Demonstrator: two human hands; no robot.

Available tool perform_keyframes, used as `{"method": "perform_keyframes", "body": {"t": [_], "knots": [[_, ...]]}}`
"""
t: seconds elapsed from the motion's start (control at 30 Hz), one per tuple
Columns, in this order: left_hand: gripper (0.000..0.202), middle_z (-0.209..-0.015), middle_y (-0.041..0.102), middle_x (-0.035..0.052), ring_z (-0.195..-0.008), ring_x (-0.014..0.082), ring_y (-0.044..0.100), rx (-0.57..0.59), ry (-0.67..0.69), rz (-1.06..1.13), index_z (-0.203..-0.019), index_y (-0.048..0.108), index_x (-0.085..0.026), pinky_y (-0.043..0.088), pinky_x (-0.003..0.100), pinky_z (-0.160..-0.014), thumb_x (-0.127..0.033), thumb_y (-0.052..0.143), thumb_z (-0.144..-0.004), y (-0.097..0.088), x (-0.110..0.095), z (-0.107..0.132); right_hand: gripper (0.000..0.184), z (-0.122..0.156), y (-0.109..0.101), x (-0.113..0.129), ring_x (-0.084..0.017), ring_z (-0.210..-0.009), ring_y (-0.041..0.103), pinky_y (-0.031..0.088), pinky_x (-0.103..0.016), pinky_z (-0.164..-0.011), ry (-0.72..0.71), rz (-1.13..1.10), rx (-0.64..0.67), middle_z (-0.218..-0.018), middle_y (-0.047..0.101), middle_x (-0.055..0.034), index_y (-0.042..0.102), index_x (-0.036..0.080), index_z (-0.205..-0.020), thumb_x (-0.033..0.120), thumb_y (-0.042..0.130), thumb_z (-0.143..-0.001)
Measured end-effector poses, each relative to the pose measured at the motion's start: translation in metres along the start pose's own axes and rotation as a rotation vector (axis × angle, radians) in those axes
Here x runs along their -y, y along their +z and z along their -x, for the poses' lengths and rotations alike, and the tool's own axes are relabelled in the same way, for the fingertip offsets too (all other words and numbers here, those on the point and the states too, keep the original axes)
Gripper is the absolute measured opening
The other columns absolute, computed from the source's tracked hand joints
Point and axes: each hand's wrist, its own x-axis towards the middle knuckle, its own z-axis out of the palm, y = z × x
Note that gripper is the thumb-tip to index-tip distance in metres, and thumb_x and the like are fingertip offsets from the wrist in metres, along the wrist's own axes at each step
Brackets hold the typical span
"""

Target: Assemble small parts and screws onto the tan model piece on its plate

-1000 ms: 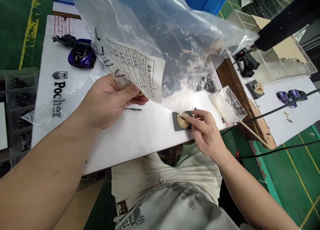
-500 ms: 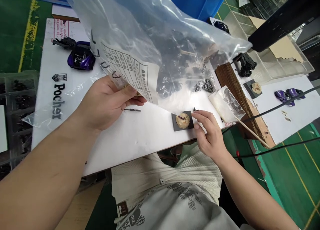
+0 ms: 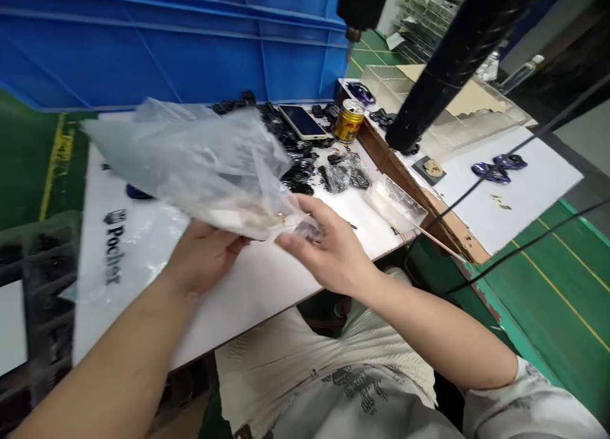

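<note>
Left hand (image 3: 203,258) is clamping the clear plastic bag (image 3: 200,166) from below; right hand (image 3: 328,255) is reaching its near corner, grip unclear. Bag's long axis is running up-left over the white tabletop (image 3: 238,312), toward the black parts (image 3: 298,185).

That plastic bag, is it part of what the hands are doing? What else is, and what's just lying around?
In use: clear plastic bag, left hand, right hand.

Lying about: gold drink can, smartphone, blue crate.
</note>
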Motion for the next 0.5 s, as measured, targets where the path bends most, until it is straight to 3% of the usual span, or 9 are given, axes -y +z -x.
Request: {"method": "perform_keyframes", "body": {"t": [0.07, 0.2, 0.33, 0.5], "knots": [[0.023, -0.094, 0.081, 0.0015, -0.085, 0.0230, 0.076, -0.028, -0.008, 0.025, -0.089, 0.080, -0.030, 0.065, 0.034, -0.077, -0.045, 0.090, -0.075, 0.005, 0.000, 0.004, 0.031, -0.009, 0.004, 0.008, -0.020, -0.096, 0.071, 0.060, -0.033, -0.085, -0.028, -0.041, -0.058, -0.108, 0.074, -0.0067, 0.069, 0.020, -0.120, 0.043, 0.059, -0.102], [0.049, -0.100, 0.081, 0.0056, -0.080, 0.0205, 0.076, 0.012, 0.010, 0.058, -0.100, 0.078, -0.021, 0.064, 0.033, -0.077, -0.060, 0.091, -0.072, 0.005, 0.002, 0.006, 0.034, -0.021, 0.002, 0.016, -0.016, -0.061, 0.062, 0.053, -0.030, -0.061, 0.014, 0.012, -0.130, -0.070, 0.065, 0.0007, 0.074, 0.022, -0.100, 0.054, 0.062, -0.100], [0.054, -0.084, 0.078, 0.0068, -0.075, 0.0192, 0.075, 0.103, 0.037, 0.042, -0.100, 0.074, -0.017, 0.061, 0.031, -0.072, -0.065, 0.086, -0.077, -0.002, -0.002, 0.007, 0.044, -0.025, -0.006, 0.014, -0.016, -0.058, 0.057, 0.048, -0.029, -0.054, 0.056, 0.104, -0.182, -0.062, 0.062, 0.0005, 0.070, 0.023, -0.085, 0.064, 0.061, -0.099], [0.057, -0.084, 0.077, 0.0033, -0.064, 0.0150, 0.072, -0.018, 0.051, 0.160, -0.098, 0.069, -0.017, 0.061, 0.028, -0.063, -0.061, 0.092, -0.070, -0.008, -0.008, 0.009, 0.047, -0.018, -0.007, 0.000, -0.015, -0.052, 0.056, 0.046, -0.028, -0.049, 0.258, -0.205, -0.112, -0.062, 0.062, 0.0001, 0.064, 0.023, -0.080, 0.067, 0.063, -0.096]]}}
